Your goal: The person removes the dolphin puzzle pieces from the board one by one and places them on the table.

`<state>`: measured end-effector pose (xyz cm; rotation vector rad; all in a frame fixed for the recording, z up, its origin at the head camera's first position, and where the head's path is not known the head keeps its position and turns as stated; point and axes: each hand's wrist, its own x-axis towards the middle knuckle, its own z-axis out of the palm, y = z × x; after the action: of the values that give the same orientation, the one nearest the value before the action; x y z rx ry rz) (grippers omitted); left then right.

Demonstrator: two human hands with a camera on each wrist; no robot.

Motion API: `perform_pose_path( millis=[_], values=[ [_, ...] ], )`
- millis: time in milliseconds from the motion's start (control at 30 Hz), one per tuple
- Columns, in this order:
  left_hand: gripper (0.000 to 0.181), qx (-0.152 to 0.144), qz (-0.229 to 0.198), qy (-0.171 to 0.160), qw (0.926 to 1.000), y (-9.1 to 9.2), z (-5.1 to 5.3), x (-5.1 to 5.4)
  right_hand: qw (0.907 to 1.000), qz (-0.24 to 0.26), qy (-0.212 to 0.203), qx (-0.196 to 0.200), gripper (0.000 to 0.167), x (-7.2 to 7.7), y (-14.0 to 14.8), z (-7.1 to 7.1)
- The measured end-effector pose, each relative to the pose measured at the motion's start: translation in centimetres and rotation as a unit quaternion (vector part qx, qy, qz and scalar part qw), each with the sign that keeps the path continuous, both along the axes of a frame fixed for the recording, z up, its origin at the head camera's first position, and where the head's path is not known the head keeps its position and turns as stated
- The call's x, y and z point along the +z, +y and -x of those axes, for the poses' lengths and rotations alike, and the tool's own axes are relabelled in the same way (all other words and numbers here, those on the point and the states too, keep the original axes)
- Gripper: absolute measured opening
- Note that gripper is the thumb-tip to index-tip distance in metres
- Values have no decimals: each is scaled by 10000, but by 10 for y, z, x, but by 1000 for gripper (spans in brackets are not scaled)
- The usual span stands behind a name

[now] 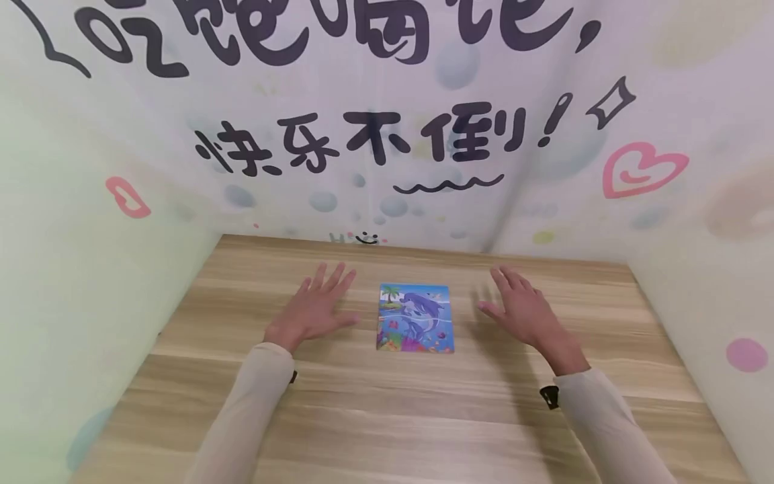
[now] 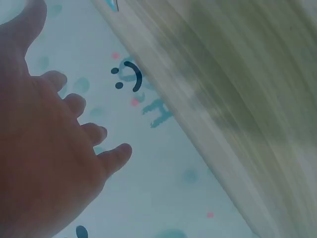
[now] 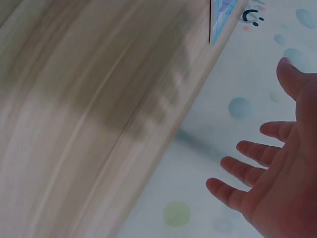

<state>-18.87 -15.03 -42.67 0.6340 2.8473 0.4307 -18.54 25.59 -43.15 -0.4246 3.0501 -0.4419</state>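
Note:
A square picture puzzle or card with dolphins (image 1: pixel 415 318) lies flat on the wooden table, between the two hands. To its left is the left hand (image 1: pixel 314 306), fingers spread, apart from it and holding nothing. On the other side the right hand (image 1: pixel 521 309) hovers over its own shadow, its fingers extended and its palm bare. In the left wrist view the left hand (image 2: pixel 54 139) shows separated fingers. The right wrist view shows the right hand (image 3: pixel 277 168) with nothing in it, and a corner of the dolphin picture (image 3: pixel 221 17) at the top.
The wooden table (image 1: pixel 387 417) meets a printed back wall (image 1: pixel 290 208) with large dark characters and coloured dots. Pale side walls (image 1: pixel 60 282) enclose it left and right. A small black strap piece (image 1: pixel 549 396) shows at the right sleeve.

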Motion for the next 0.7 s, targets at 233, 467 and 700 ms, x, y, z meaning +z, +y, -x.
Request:
perform_pose_path(
  millis=[233, 467, 700],
  values=[
    [99, -247, 238, -547, 9979, 18, 2, -14, 9979, 551, -98, 317, 76, -8, -25, 10],
    [101, -335, 342, -994, 9939, 35, 3, -29, 9944, 876, -346, 476, 76, -19, -52, 21],
    [104, -379, 520, -1232, 9903, 46, 1, -37, 9915, 982, -616, 593, 71, -28, -73, 28]
  ],
)
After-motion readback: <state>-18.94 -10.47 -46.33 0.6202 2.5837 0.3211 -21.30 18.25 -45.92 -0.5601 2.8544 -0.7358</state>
